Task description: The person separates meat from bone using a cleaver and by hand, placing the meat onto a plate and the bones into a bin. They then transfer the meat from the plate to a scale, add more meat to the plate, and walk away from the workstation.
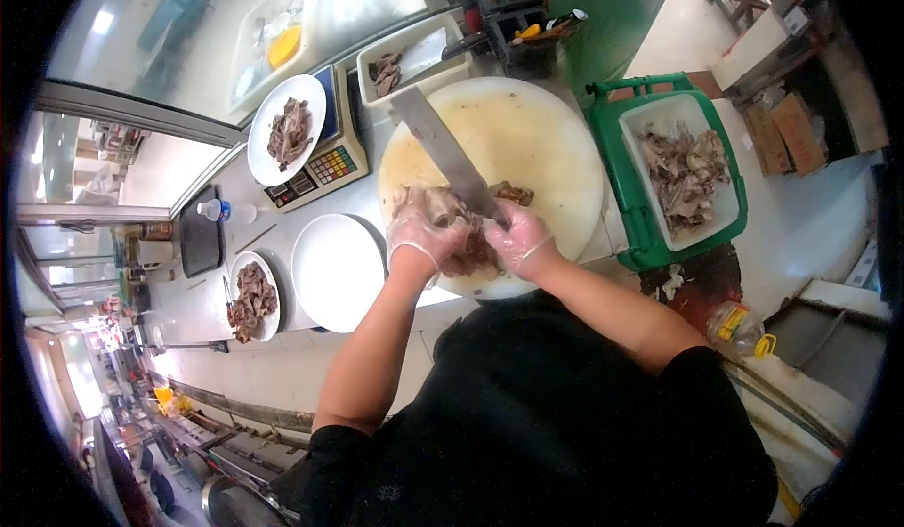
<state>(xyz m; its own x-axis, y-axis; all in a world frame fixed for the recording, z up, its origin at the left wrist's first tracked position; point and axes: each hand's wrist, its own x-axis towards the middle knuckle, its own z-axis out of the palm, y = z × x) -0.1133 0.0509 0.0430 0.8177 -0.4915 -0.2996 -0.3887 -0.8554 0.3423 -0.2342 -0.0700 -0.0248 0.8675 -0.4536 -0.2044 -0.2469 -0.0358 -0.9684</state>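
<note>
Both my hands wear clear plastic gloves over the round white cutting board point(556, 150). My right hand point(523, 242) is closed around the handle end of a wide-bladed cleaver point(438, 141), whose blade points away to the upper left. Cooked meat point(468, 261) lies on the board between and below my hands. My left hand point(424, 235) has its fingers closed on a pale chunk of this meat, left of the cleaver. A small dark piece of meat point(513, 194) rests just beyond my right hand. The fingers partly hide the cleaver's handle.
Left of the board are a white plate point(334, 273), a plate of meat point(271, 324), and a scale point(330, 164) carrying another plate of meat point(290, 133). Behind stands a tray point(424, 70) with a second knife point(431, 49). A green-framed tub point(650, 244) of meat scraps is on the right.
</note>
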